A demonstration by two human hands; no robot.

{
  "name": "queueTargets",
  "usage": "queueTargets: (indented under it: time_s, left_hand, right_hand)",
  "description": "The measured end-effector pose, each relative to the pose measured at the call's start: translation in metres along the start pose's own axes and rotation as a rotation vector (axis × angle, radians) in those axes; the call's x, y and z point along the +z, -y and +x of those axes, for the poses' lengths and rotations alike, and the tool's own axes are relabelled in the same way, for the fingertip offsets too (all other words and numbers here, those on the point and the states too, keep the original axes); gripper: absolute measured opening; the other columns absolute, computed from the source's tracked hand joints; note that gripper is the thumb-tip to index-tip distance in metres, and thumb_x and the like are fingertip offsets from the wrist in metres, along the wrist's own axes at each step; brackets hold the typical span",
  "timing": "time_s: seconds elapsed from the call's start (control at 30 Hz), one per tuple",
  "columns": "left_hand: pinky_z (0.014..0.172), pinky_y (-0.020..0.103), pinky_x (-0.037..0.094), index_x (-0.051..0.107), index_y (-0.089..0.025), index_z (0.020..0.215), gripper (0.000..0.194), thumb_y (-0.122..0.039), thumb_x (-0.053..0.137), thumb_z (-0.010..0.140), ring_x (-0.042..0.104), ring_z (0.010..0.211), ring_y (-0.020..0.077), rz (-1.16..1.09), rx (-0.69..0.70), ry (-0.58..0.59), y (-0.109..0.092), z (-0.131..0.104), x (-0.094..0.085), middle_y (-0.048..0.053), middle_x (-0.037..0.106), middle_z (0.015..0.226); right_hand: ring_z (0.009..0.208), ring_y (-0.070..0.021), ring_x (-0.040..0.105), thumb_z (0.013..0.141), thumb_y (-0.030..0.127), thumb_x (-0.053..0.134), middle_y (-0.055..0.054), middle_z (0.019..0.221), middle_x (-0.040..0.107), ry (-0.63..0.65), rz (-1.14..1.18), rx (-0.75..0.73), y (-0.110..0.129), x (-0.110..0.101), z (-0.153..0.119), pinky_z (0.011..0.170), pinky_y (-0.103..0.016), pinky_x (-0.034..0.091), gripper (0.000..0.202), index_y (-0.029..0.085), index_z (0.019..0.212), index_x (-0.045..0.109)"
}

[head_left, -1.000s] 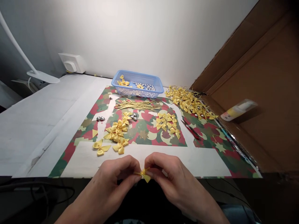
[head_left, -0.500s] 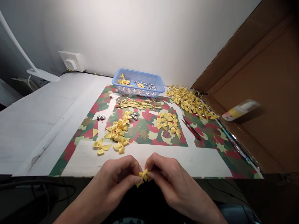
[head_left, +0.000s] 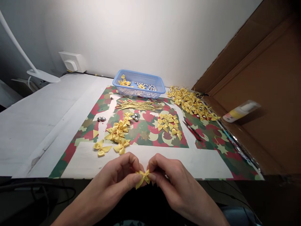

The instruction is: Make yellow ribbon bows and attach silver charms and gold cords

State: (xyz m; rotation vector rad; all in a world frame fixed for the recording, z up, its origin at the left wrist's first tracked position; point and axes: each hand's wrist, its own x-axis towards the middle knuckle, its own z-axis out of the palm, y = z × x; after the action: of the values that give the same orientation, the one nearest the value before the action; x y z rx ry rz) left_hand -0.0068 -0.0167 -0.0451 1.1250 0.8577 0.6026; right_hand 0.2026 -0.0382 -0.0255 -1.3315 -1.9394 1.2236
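Observation:
A small yellow ribbon bow (head_left: 144,177) is pinched between my two hands at the table's front edge. Thumb and fingers of my left hand (head_left: 123,177) close on its left side, while my right hand (head_left: 166,175) grips the right side the same way. Beyond my left hand lies a loose group of yellow bows (head_left: 118,131), with silver bells (head_left: 134,117) beside the farthest one. Another cluster of bows (head_left: 169,124) rests farther right on the patterned paper. Thin gold ties (head_left: 138,105) are bundled behind them.
At the back stands a blue basket (head_left: 139,74) with bows and silver bells inside. A heap of finished-looking bows (head_left: 190,102) lies to its right. Scissors (head_left: 192,130) and a bottle (head_left: 241,111) are on the right, near a cardboard wall (head_left: 261,69). A white lamp (head_left: 43,75) is clamped left.
Both hands still pinch the bow. The fingers have shifted slightly, and more of the bow's loops and tail now show between them.

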Motion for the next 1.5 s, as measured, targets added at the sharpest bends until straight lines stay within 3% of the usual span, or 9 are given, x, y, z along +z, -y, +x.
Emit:
queueTargets:
  time_s: [0.17, 0.3, 0.47, 0.6, 0.7, 0.97, 1.17, 1.33, 1.5]
  left_hand:
    - [0.068, 0.024, 0.045, 0.062, -0.021, 0.089, 0.012, -0.015, 0.073, 0.089, 0.057, 0.073, 0.0131, -0.1, 0.064, -0.066, 0.007, 0.002, 0.003, -0.004, 0.062, 0.077]
    - [0.074, 0.024, 0.05, 0.063, -0.022, 0.099, 0.023, -0.011, 0.077, 0.084, 0.066, 0.079, 0.0138, -0.217, 0.036, -0.09, 0.01, 0.003, 0.005, -0.003, 0.071, 0.081]
    - [0.075, 0.027, 0.053, 0.052, -0.026, 0.116, 0.03, -0.017, 0.068, 0.091, 0.069, 0.08, 0.0173, -0.022, 0.1, -0.156, 0.014, 0.002, 0.01, -0.002, 0.073, 0.084]
    - [0.078, 0.031, 0.054, 0.043, -0.029, 0.124, 0.033, -0.019, 0.059, 0.097, 0.07, 0.084, 0.0197, 0.133, 0.133, -0.163, 0.016, -0.001, 0.013, -0.001, 0.072, 0.088]
    - [0.076, 0.031, 0.052, 0.045, -0.028, 0.127, 0.036, -0.019, 0.06, 0.096, 0.068, 0.084, 0.0198, 0.076, 0.115, -0.136, 0.017, -0.001, 0.014, -0.001, 0.071, 0.088]
    - [0.067, 0.022, 0.048, 0.056, -0.024, 0.118, 0.047, -0.011, 0.08, 0.08, 0.063, 0.07, 0.0111, -0.301, -0.004, -0.102, 0.014, 0.002, 0.006, -0.005, 0.068, 0.077]
    - [0.067, 0.021, 0.05, 0.058, -0.021, 0.115, 0.048, -0.015, 0.086, 0.077, 0.066, 0.066, 0.0101, -0.393, -0.02, -0.109, 0.009, 0.003, 0.004, -0.007, 0.068, 0.072]
    - [0.067, 0.021, 0.049, 0.063, -0.022, 0.11, 0.04, -0.015, 0.086, 0.078, 0.064, 0.068, 0.0099, -0.373, -0.011, -0.099, 0.011, 0.003, 0.006, -0.007, 0.065, 0.072]
    - [0.075, 0.024, 0.05, 0.067, -0.021, 0.111, 0.034, -0.023, 0.085, 0.082, 0.066, 0.084, 0.015, -0.297, -0.029, -0.049, 0.011, -0.001, 0.003, 0.001, 0.073, 0.093]
  right_hand:
    - [0.068, -0.0121, 0.051, 0.1, 0.013, 0.049, 0.005, 0.078, 0.056, -0.014, 0.065, 0.025, 0.0, 0.001, 0.002, 0.064, -0.025, 0.039, 0.015, 0.023, 0.089, 0.052]
    - [0.075, -0.0135, 0.057, 0.105, 0.022, 0.047, 0.004, 0.085, 0.062, -0.007, 0.071, 0.05, 0.002, 0.001, 0.003, 0.07, -0.027, 0.042, 0.011, 0.026, 0.105, 0.058]
    - [0.091, -0.018, 0.059, 0.097, 0.018, 0.06, -0.001, 0.101, 0.064, -0.095, -0.052, -0.026, 0.009, 0.005, 0.007, 0.079, -0.03, 0.043, 0.005, 0.023, 0.095, 0.058]
    - [0.087, -0.0182, 0.057, 0.094, 0.013, 0.057, -0.001, 0.093, 0.062, -0.092, -0.073, -0.031, 0.013, 0.011, 0.012, 0.077, -0.031, 0.042, 0.011, 0.021, 0.087, 0.056]
    - [0.075, -0.0149, 0.053, 0.098, 0.018, 0.052, 0.002, 0.081, 0.057, -0.076, 0.094, 0.059, 0.009, 0.015, 0.018, 0.067, -0.028, 0.04, 0.016, 0.021, 0.082, 0.053]
    - [0.077, -0.0141, 0.052, 0.097, 0.045, 0.062, 0.001, 0.086, 0.058, -0.097, 0.539, 0.13, -0.005, 0.007, 0.023, 0.069, -0.026, 0.041, 0.026, 0.019, 0.098, 0.061]
    - [0.076, -0.0144, 0.052, 0.093, 0.047, 0.069, 0.0, 0.084, 0.058, -0.039, 0.535, 0.173, -0.007, 0.008, 0.013, 0.07, -0.026, 0.041, 0.031, 0.017, 0.091, 0.062]
    - [0.064, -0.0114, 0.043, 0.1, 0.049, 0.057, 0.005, 0.071, 0.047, -0.153, 0.524, 0.148, -0.002, 0.023, 0.015, 0.06, -0.025, 0.035, 0.035, 0.019, 0.082, 0.053]
    - [0.065, -0.0115, 0.043, 0.103, 0.047, 0.053, 0.004, 0.071, 0.048, -0.197, 0.403, 0.138, 0.0, 0.028, 0.012, 0.059, -0.024, 0.036, 0.034, 0.019, 0.084, 0.054]
